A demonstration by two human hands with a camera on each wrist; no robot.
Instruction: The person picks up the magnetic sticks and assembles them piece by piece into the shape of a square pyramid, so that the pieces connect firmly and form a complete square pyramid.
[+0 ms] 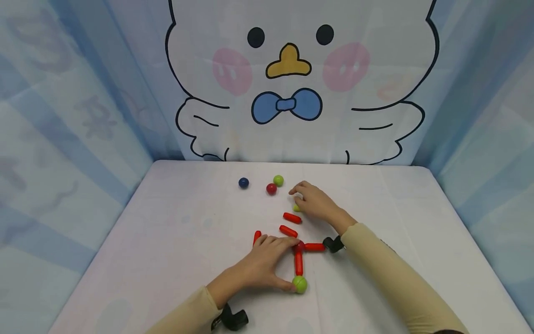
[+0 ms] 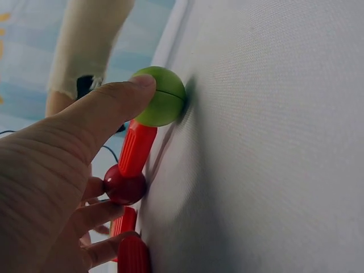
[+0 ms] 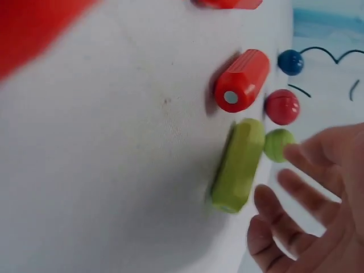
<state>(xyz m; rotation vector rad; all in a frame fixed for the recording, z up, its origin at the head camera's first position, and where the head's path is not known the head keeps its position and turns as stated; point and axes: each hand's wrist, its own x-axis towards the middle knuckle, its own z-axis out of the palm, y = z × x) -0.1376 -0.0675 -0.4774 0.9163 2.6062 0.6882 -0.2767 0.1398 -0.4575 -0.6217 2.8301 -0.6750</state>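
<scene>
My left hand (image 1: pixel 267 260) spans a small frame of magnetic rods and balls lying on the table. Its thumb presses a green ball (image 2: pixel 162 96) at the near end, and its fingertips are at a dark red ball (image 2: pixel 124 185). One red rod (image 1: pixel 298 263) joins these two balls; another red rod (image 1: pixel 314 247) reaches right from the dark red ball. My right hand (image 1: pixel 317 202) hovers with loosely bent, parted fingers beside a yellow-green rod (image 3: pixel 239 166), holding nothing. Loose red rods, one nearer (image 1: pixel 288 231) and one farther (image 1: pixel 292 218), lie between the hands.
Farther back on the white table (image 1: pixel 187 208) sit a blue ball (image 1: pixel 244 183), a red ball (image 1: pixel 271 189) and a second green ball (image 1: pixel 278 180). One more red rod (image 1: pixel 257 237) shows just beyond the left hand's knuckles. A printed curtain (image 1: pixel 288 139) rises behind the table's back edge.
</scene>
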